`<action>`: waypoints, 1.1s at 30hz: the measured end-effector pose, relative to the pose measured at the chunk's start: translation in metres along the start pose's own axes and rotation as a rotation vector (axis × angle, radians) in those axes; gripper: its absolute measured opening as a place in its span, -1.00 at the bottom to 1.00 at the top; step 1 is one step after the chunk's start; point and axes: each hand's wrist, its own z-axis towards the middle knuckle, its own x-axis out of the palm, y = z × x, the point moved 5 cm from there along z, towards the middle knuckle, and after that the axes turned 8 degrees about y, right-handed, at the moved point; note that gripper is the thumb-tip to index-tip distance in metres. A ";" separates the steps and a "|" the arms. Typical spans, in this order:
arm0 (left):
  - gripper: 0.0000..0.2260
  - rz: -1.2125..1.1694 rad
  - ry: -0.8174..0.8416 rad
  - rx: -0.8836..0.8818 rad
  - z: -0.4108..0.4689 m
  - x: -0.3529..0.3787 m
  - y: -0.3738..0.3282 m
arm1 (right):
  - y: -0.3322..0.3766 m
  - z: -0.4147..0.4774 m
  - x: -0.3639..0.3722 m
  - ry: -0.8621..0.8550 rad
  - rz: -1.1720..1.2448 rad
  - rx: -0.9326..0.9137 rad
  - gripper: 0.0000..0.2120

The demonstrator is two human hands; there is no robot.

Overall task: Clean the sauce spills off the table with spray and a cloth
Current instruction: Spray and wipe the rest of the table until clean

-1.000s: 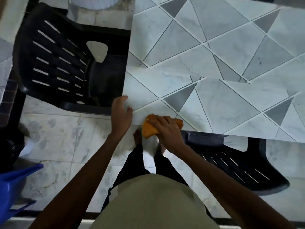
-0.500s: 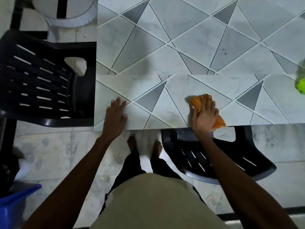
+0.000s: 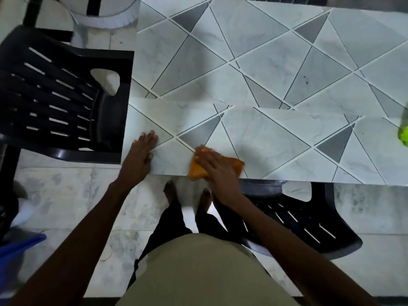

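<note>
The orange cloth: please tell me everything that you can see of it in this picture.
The orange cloth looks soft, like a folded or bunched fabric pad. It lies flat on the table at its near edge, one corner slightly past that edge. The right hand presses on it, palm down, fingers spread, covering its middle. Only its left part and right corner show. No stain is visible on it.

Seen from above, a person in a khaki-beige top (image 3: 198, 270) and black trousers (image 3: 170, 221) stands barefoot, both feet (image 3: 170, 191) bare below the trouser hems. Both arms are uncovered from wrist to frame edge, with no sleeve in view. The left hand (image 3: 139, 157) and right hand (image 3: 217, 171) carry no gloves, rings or watch, and the nails are short. The loose top fills the lower centre of the picture.
</note>
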 end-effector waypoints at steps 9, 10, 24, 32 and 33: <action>-0.50 -0.170 -0.031 0.004 -0.002 -0.013 0.007 | 0.051 0.068 0.012 -0.082 0.114 0.027 -0.45; -0.50 -0.189 -0.022 0.011 -0.002 -0.017 0.012 | 0.073 0.072 0.023 -0.008 0.085 -0.066 -0.45; -0.54 -0.158 -0.061 0.092 0.006 -0.018 0.009 | -0.012 -0.009 -0.073 -0.492 0.529 0.367 -0.60; -0.52 -0.184 -0.051 -0.002 0.014 -0.030 0.036 | -0.023 0.109 -0.057 -0.418 0.445 0.336 -0.54; -0.54 -0.220 -0.065 -0.018 0.014 -0.035 0.038 | 0.002 0.131 -0.047 -0.355 0.428 0.239 -0.56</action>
